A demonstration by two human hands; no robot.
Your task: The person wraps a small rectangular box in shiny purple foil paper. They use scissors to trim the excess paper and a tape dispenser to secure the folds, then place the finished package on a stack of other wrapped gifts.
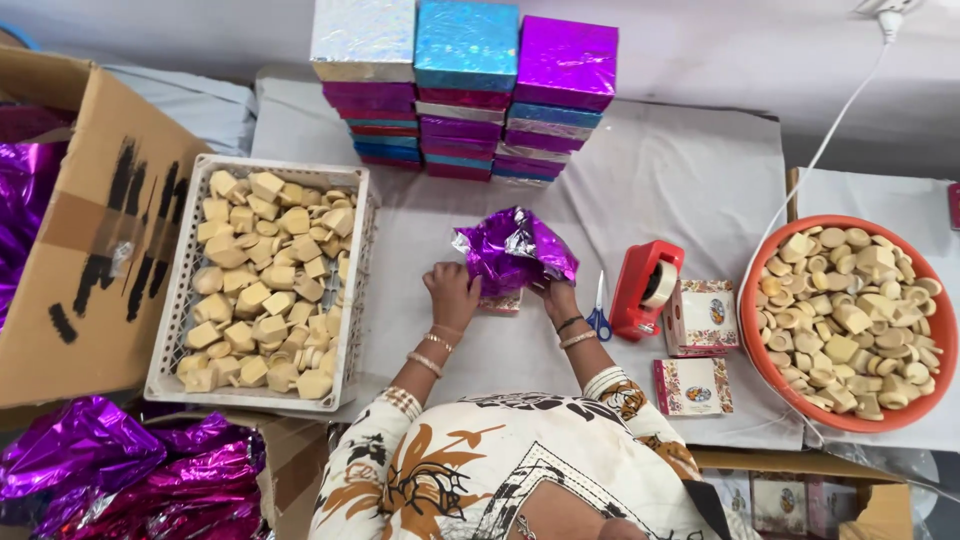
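My left hand (452,292) and my right hand (560,298) both press on a small printed box (502,303) lying on the grey cloth-covered table (680,180). A crinkled sheet of purple foil wrap (515,250) covers most of the box and bulges up behind my fingers. My left hand holds the box's left side with the foil's edge. My right hand grips the foil at the right side. Bangles sit on both wrists.
A white crate of beige blocks (262,285) stands left, an orange bowl of similar pieces (850,320) right. Blue-handled scissors (598,318), a red tape dispenser (645,290) and two printed boxes (695,350) lie right of my hands. Stacked foil-wrapped boxes (465,90) stand behind. A cardboard box (85,240) and loose purple foil (120,470) are left.
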